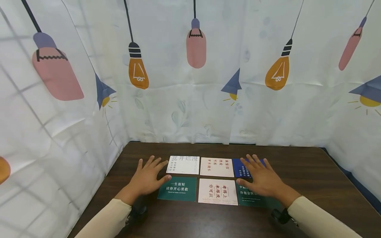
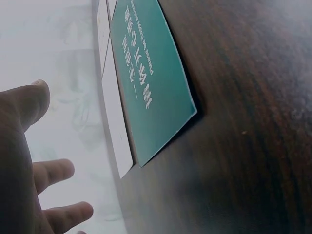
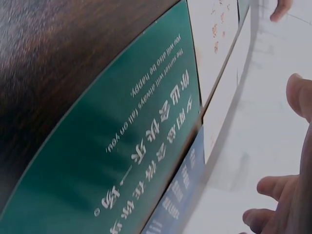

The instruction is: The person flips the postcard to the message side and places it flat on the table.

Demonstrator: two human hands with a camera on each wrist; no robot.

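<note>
Several printed cards lie in two rows on a dark wooden table (image 1: 178, 219). In the back row are a white card (image 1: 187, 167), a cream card with red writing (image 1: 216, 167) and a blue card (image 1: 240, 169). The front row has a green card (image 1: 177, 189), a second cream card (image 1: 217, 192) and another green card (image 1: 250, 198). My left hand (image 1: 148, 178), fingers spread, hovers at the left edge of the cards. On the right, my right hand (image 1: 263, 178) is spread above the blue and right green cards, partly hiding both. Neither hand holds anything.
A white curtain (image 1: 184, 112) printed with lamps and bulbs hangs behind the table and along both sides. Dark straps (image 1: 281, 216) with wrist cameras sit at both cuffs. Bare tabletop (image 1: 315, 178) stretches to the right of the cards.
</note>
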